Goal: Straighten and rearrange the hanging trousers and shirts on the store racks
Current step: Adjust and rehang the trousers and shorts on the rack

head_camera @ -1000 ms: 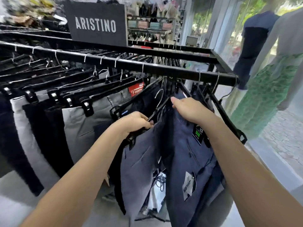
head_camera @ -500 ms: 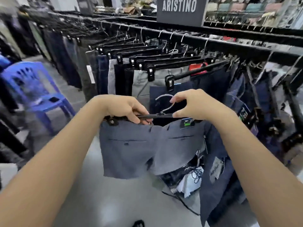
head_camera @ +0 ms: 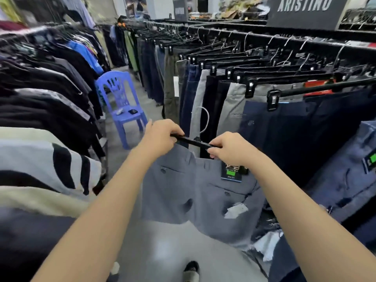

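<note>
- Two hands on one hanger (head_camera: 193, 141): left hand (head_camera: 160, 135) pinches its left end, right hand (head_camera: 230, 148) pinches its right end; both grips clamped on the bar.
- Grey trousers (head_camera: 183, 192) hang clipped below the bar, between and under the hands, off the rack, over the aisle floor.
- Wire hook (head_camera: 204, 121) sticks up free, not on any rail.
- Step, prob.: carrying the pair to a new slot.
- Next move needs: pick a gap on the trouser rack (head_camera: 264, 38) at right, lift the hook over the rail, seat it, square the waistband w/ neighbours.
- Blue chair (head_camera: 122, 102) stands in the aisle ahead.
</note>
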Tool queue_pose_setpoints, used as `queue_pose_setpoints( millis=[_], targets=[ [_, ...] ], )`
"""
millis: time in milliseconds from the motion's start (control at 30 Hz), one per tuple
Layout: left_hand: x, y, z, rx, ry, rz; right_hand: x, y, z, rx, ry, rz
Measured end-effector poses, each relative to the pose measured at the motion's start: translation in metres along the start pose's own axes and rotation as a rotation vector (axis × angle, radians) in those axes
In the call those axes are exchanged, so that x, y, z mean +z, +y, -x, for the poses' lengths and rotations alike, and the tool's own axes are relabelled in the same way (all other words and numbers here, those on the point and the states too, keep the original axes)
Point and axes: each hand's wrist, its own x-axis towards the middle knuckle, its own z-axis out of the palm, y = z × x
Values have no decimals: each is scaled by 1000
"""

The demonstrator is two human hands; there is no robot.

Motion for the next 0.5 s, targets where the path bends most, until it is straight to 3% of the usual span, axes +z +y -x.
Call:
queue_pose_setpoints(
  millis=[67, 100, 133, 233, 300, 500],
  targets=[
    [19, -6, 14, -152, 286, 70, 14, -1, -7, 49, 20, -58],
    [27, -6, 21, -224, 348, 151, 21, -2, -11, 76, 24, -91],
    [34, -3, 28, -281, 328, 252, 26, -4, -13, 97, 29, -123],
    [50, 10, 37, -365, 1, 619, 39, -16, -21, 133, 14, -166],
    [50, 11, 37, -397, -117, 828, 47, -28, -24, 148, -35, -166],
    [39, 8, 39, -472, -126, 1043, 49, -47, -22, 126, -190, -509]
  ],
)
